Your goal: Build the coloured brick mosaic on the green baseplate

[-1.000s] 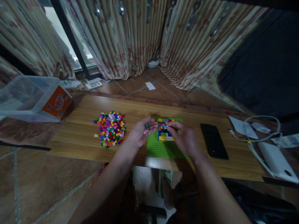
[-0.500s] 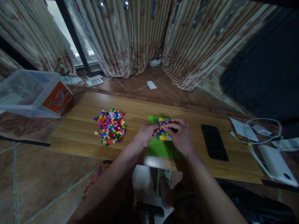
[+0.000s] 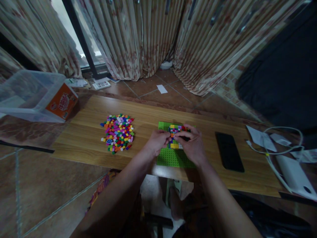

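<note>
A green studded baseplate [image 3: 170, 158] lies on the wooden board, and a block of many-coloured toy bricks [image 3: 175, 145] is built up on it. My left hand [image 3: 158, 141] is at the left side of the brick block, its fingers closed near the block's edge; anything in them is too small to make out. From the right, my right hand [image 3: 192, 142] reaches over the block with thumb and index finger pinched together on its top. Whatever lies between those fingertips is hidden. Part of the block is covered by the right hand.
Left of the baseplate lies a pile of loose coloured bricks [image 3: 119, 134]. A clear plastic bin [image 3: 34, 96] with an orange label stands at the far left. A black phone [image 3: 229, 152] lies to the right, with a white cable [image 3: 269, 165] and a white power bank [image 3: 294, 175] beyond it.
The whole view has shifted slightly. Both hands stay at the brick block in nearly the same pose; no brick is seen taken or let go.
</note>
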Motion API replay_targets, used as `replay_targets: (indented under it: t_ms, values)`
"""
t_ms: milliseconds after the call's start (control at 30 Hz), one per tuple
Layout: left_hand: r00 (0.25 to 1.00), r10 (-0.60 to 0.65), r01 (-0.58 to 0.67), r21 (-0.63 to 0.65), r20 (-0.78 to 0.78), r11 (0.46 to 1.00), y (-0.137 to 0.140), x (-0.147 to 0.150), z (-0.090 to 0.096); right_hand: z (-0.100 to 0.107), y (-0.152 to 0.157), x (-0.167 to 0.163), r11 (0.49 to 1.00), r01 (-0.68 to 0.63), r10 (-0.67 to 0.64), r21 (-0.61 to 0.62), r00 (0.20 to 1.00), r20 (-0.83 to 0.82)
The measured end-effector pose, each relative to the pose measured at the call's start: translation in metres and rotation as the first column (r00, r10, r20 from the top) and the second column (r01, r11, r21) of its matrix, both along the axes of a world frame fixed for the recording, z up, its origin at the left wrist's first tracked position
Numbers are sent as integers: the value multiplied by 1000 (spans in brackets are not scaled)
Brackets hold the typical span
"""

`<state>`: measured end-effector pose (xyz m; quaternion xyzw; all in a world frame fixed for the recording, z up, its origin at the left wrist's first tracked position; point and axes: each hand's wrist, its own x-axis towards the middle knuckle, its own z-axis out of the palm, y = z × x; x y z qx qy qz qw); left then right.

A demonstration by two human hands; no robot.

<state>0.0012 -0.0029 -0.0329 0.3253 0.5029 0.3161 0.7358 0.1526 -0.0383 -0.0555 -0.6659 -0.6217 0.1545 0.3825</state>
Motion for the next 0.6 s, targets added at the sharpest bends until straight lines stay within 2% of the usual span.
replay_targets:
  t_ms: [300, 600]
  values:
    - [1000, 7, -7, -1, 3, 1000, 0, 2, 0, 0, 4, -3, 998, 65, -65, -2, 996, -56]
    - [999, 35, -35, -29, 13, 999, 0, 5, -2, -2, 5, -2, 999, 44, -44, 0, 998, -42]
